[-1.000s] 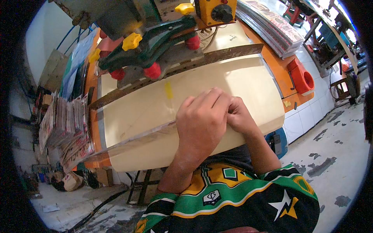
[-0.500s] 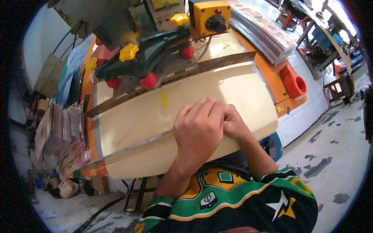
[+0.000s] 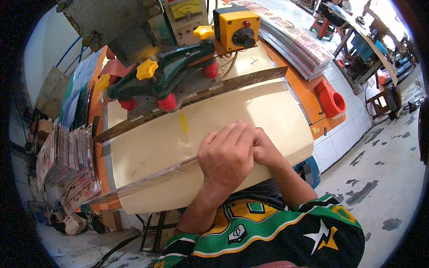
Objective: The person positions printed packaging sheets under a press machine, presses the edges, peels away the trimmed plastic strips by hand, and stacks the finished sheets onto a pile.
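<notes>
The left hand [image 3: 226, 154], fingers curled, covers part of the right hand [image 3: 264, 147], also curled; fingertips are hidden, so any grip cannot be told. Both are over the cream sheet [image 3: 254, 105], at the end of a clear film strip [image 3: 154, 173]. Beyond, a metal bar [image 3: 250, 79] and green frame [image 3: 167, 73] obstruct the sheet. Meter [image 3: 185, 11] lettering and printed-stack [image 3: 290, 33] text: illegible.

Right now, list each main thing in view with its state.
Left grip: curled; contents hidden
Right grip: curled, partly covered by the left grip
Clear strip: straight, reaching the left grip
Cream sheet: spread out, near part overhanging
Metal bar: crossing over the cream sheet
Yellow box: red lamp lit or not, unclear
Red holder: round opening uncovered
Right-side printed stack: piled flat
</notes>
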Motion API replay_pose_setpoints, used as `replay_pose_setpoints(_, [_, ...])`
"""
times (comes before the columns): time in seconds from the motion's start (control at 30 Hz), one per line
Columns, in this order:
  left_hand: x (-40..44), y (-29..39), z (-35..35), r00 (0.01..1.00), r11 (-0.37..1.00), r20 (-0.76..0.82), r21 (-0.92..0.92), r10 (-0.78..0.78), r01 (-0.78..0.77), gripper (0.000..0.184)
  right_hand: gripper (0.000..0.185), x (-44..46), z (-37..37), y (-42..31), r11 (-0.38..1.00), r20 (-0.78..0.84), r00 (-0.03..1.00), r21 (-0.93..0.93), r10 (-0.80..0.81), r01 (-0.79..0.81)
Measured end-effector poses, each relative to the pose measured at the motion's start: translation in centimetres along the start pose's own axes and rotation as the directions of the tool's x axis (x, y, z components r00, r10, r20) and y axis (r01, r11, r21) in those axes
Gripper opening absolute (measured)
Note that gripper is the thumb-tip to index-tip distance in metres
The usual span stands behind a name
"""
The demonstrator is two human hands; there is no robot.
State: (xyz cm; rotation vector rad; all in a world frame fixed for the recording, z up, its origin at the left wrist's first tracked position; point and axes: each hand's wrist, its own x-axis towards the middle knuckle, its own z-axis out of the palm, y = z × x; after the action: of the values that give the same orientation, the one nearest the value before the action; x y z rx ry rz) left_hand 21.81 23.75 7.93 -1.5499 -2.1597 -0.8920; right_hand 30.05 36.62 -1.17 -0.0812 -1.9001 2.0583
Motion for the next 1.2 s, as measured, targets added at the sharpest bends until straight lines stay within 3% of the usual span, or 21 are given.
replay_pose_setpoints(0.47, [-0.6,-0.6,0.3,0.997,0.998,-0.072,-0.047,0.031,-0.034,0.030,0.015,-0.4,0.3,0.3,0.992,-0.009,0.995,-0.083,-0.097,0.096])
replay_pose_setpoints(0.53, [-0.6,-0.3,0.0,0.996,0.997,-0.087,-0.078,0.011,-0.018,0.019,0.015,-0.5,0.3,0.4,0.991,0.006,0.995,-0.083,-0.100,0.100])
replay_pose_setpoints(0.77, [-0.9,-0.5,-0.4,0.995,0.990,-0.101,-0.138,0.001,-0.015,0.017,0.017,-0.5,0.2,0.6,0.990,0.047,0.993,-0.092,-0.104,0.108])
replay_pose_setpoints(0.83, [-1.6,-0.8,-0.9,0.992,0.918,-0.107,-0.395,-0.062,0.015,0.015,0.018,-0.4,0.2,0.2,0.985,0.049,0.991,-0.114,-0.127,0.132])
replay_pose_setpoints(0.87, [-1.7,-0.6,-1.2,0.992,0.919,-0.106,-0.395,-0.061,0.014,0.015,0.019,-0.3,0.2,-0.3,0.994,0.050,0.998,-0.100,-0.038,0.043])
replay_pose_setpoints(0.93, [-1.6,0.2,-2.3,0.883,0.496,-0.113,-0.856,-0.455,0.147,0.019,0.020,-0.5,0.4,-1.0,0.995,0.042,0.998,-0.089,0.052,-0.048])
replay_pose_setpoints(1.03, [-1.6,-0.2,-3.1,0.924,0.488,-0.086,-0.865,-0.372,0.116,0.030,0.021,-0.2,0.7,-1.7,0.997,0.044,0.996,0.022,0.076,-0.077])
replay_pose_setpoints(1.07, [-1.8,-0.6,-3.3,0.923,0.490,-0.091,-0.864,-0.374,0.114,0.030,0.021,-0.1,0.7,-1.9,0.999,0.049,0.998,-0.047,0.025,-0.023])
replay_pose_setpoints(1.13, [-2.7,-1.2,-3.6,0.901,0.365,-0.110,-0.929,-0.421,0.057,0.033,0.021,0.1,0.7,-2.4,0.994,0.067,0.998,-0.107,-0.020,0.027])
replay_pose_setpoints(1.2, [-3.6,-1.6,-4.8,0.911,0.296,-0.146,-0.955,-0.387,-0.027,0.033,0.024,0.3,0.7,-3.1,0.956,0.185,0.965,-0.191,-0.186,0.221])
